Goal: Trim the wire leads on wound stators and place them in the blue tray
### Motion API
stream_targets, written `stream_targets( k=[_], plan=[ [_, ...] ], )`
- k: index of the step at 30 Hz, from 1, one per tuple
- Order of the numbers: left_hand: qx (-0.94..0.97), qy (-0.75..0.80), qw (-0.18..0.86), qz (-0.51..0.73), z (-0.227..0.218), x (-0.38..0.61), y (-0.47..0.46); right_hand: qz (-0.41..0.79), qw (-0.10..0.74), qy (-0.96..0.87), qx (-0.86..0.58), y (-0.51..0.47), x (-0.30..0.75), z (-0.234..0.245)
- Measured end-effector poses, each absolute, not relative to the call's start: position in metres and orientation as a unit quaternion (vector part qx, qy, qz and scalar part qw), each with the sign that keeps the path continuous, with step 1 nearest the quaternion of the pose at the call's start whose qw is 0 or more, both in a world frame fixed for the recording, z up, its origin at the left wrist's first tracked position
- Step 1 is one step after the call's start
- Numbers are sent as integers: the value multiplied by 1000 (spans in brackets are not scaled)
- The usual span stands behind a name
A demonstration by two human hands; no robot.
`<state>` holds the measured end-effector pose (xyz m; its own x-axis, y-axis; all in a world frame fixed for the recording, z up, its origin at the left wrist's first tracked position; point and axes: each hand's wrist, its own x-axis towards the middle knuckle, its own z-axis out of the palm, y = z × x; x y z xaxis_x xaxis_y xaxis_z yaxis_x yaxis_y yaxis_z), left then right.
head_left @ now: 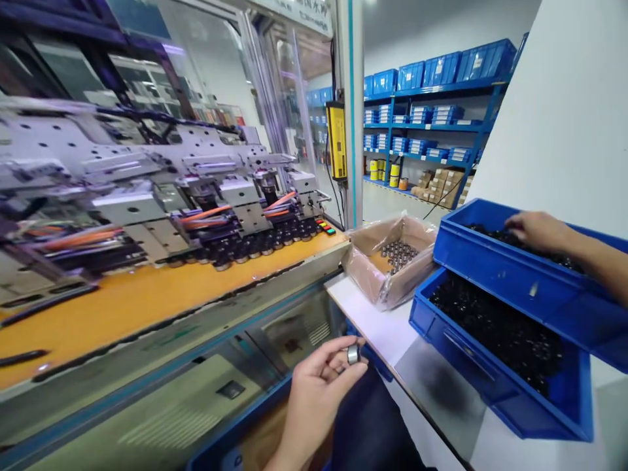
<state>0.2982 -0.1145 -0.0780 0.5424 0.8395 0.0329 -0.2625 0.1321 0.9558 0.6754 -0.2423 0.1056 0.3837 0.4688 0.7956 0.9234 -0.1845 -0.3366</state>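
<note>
The silver part (352,354) is pinched in your left hand (318,387). Your right hand (534,230), grip unclear, reaches into black parts (485,231).

You're in a factory workshop, with an industrial machine (243,219) left of your left hand (321,386) and bin-stacked shelves (441,89) well beyond.

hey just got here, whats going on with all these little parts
The person's left hand holds a small metal part between thumb and fingers. Their right hand reaches into the upper blue bin, among small black pieces; whether it grips any is unclear. Beside the bins, a plastic-lined box holds more metal parts.
</note>
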Motion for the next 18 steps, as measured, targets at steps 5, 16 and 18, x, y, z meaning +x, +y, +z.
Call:
stream_targets(
  k=[5,16,18],
  plan=[
    [514,252,719,394,-58,310,-118,-186,412,-601,-659,-232,619,85],
    [532,223,750,323,-74,336,-134,268,472,-728,-419,-231,501,-23],
    [529,227,750,327,-79,339,-136,173,462,-757,-429,-231,502,-27]
  ],
)
